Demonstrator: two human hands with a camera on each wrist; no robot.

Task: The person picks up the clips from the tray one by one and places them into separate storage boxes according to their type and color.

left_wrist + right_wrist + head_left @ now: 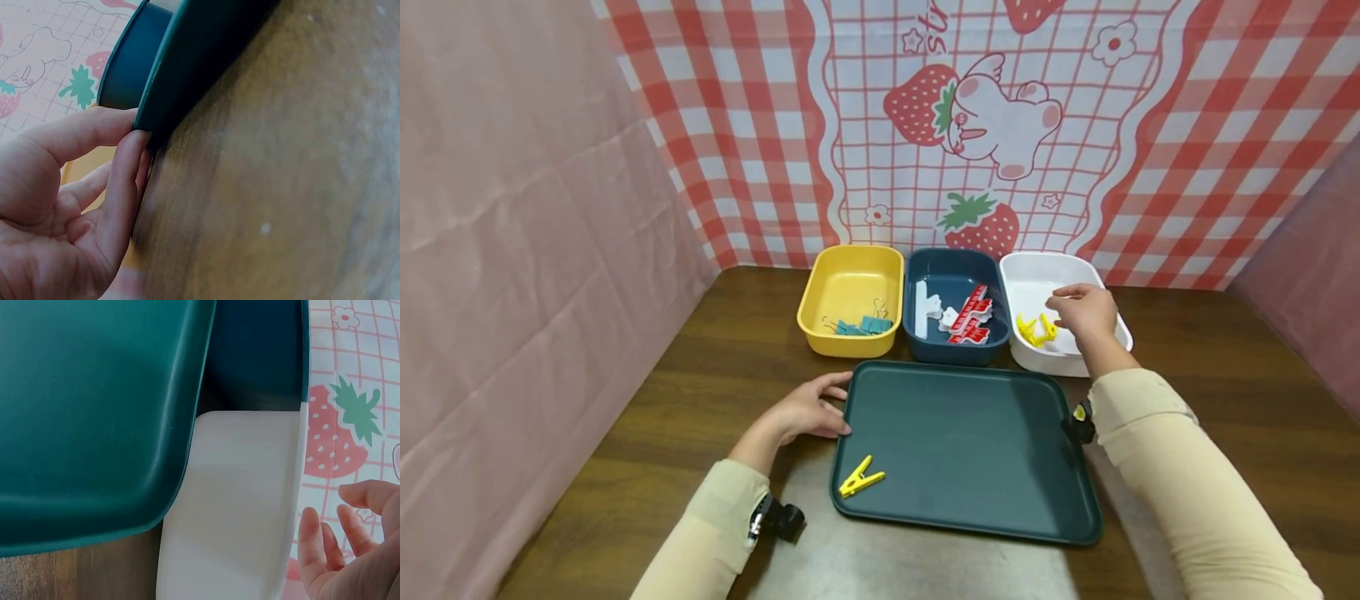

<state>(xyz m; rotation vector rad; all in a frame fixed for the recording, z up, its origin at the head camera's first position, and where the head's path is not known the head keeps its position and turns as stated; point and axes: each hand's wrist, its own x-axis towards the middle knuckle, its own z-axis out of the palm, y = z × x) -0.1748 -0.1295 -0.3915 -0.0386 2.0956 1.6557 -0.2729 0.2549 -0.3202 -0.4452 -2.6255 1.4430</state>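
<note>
My left hand (pixel 808 408) pinches the left rim of the dark green tray (pixel 955 450) between thumb and finger, as the left wrist view shows close up. One yellow clothespin (pixel 861 477) lies near the tray's front left corner. Over the white bin (pixel 1116 329) hovers my right hand (pixel 1084 312), its fingers loosely bent with nothing between them. Several yellow clothespins (pixel 1036 331) lie in that bin, just left of and below the right fingertips. From the right wrist, the fingers (pixel 311 540) appear spread above the bin's rim.
Left of the white bin stand a dark blue bin (pixel 958 354) with white and red clips (pixel 973 315) and a yellow bin (pixel 850 260) with teal binder clips (pixel 865 326). A strawberry-patterned cloth (pixel 752 125) hangs behind them. All stand on a brown wooden table (pixel 715 367).
</note>
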